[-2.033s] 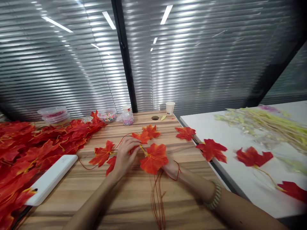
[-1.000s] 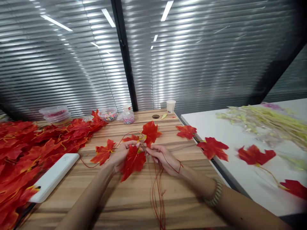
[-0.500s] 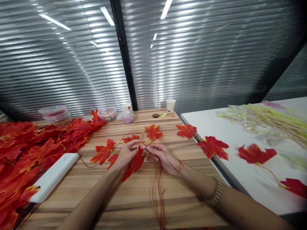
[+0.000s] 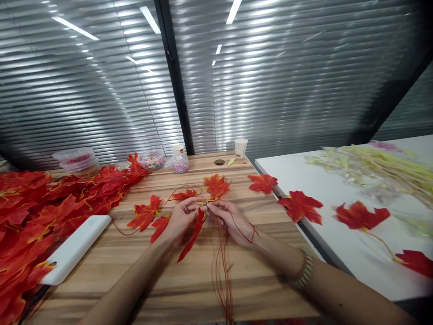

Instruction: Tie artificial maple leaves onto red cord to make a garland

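Observation:
Close together over the wooden table, my left hand point(image 4: 182, 217) and my right hand point(image 4: 230, 220) pinch at the same spot. Between the left fingertips is the yellow stem of a red artificial maple leaf point(image 4: 193, 237), which hangs edge-on below them. Thumb and finger of the right hand close on a thin red cord point(image 4: 221, 262); it loops round the right wrist and trails down in several strands. Fingers partly hide where stem and cord meet. Just beyond the hands lie an orange-red maple leaf point(image 4: 217, 185) and, to the left, another leaf point(image 4: 146, 213) tied along the cord.
A heap of red leaves point(image 4: 67, 205) covers the left side, with a white power bank point(image 4: 79, 248) on it. Tubs of beads point(image 4: 151, 160) and a paper cup point(image 4: 241, 147) stand at the back. More leaves point(image 4: 300, 206) lie across the gap towards the white table point(image 4: 324, 253).
The leaf under my left hand has turned edge-on and hangs lower. Both hands stay nearly in place, still pinching.

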Tool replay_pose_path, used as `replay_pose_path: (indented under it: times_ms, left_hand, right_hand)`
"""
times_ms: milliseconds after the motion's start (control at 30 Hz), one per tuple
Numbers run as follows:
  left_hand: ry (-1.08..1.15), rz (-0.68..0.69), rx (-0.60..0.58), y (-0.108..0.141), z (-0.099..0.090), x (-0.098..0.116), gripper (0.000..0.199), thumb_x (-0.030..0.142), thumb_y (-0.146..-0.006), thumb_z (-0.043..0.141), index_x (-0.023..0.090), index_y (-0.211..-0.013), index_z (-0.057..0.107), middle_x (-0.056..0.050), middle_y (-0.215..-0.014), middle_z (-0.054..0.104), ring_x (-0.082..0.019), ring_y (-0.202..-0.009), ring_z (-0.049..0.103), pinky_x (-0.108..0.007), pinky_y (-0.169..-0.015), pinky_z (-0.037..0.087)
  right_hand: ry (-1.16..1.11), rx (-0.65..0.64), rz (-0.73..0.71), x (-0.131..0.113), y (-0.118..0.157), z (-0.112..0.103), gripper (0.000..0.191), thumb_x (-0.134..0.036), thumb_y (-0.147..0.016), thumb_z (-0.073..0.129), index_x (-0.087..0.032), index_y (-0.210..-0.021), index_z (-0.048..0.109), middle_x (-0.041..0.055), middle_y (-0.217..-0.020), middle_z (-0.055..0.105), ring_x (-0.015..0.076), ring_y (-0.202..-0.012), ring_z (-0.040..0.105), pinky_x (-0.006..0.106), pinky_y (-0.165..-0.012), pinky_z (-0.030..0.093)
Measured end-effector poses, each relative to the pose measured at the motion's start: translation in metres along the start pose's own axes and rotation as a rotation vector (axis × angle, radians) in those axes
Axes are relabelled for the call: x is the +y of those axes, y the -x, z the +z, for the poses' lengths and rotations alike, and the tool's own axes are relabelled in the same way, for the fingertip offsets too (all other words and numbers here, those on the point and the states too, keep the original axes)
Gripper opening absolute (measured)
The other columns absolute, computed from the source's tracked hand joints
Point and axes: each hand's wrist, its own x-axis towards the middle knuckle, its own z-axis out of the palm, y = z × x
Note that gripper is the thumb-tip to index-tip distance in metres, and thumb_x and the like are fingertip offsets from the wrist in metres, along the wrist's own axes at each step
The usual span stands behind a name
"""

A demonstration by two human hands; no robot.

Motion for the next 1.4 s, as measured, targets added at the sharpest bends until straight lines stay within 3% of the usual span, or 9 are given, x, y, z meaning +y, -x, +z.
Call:
replay_pose_path:
  times_ms: [533,1400]
  left_hand:
    - [0.053,0.005,0.017,-0.0003,0.0009,-0.002,0.042,0.025,-0.062,0.071,0.013,-0.1,0.06,-0.004,-0.068,0.066,-0.01,-0.057,0.057,-0.019,-0.055,0.043]
    - [-0.115,0.09,0.014,-0.0005,0.0022,-0.0002,0.037,0.029,-0.065,0.069,0.013,-0.097,0.061,0.0,-0.059,0.06,-0.007,-0.048,0.05,-0.017,-0.046,0.039]
  right_hand:
    - [0.07,0.006,-0.027,-0.0038,0.0018,0.0016,0.026,-0.037,-0.068,0.066,-0.014,-0.079,0.065,0.0022,-0.075,0.059,0.0052,-0.052,0.037,0.021,-0.046,0.022]
    - [0.113,0.018,-0.041,-0.0022,0.0004,0.0012,0.028,-0.041,-0.067,0.066,-0.014,-0.075,0.064,0.0008,-0.068,0.055,0.006,-0.05,0.035,0.021,-0.045,0.022]
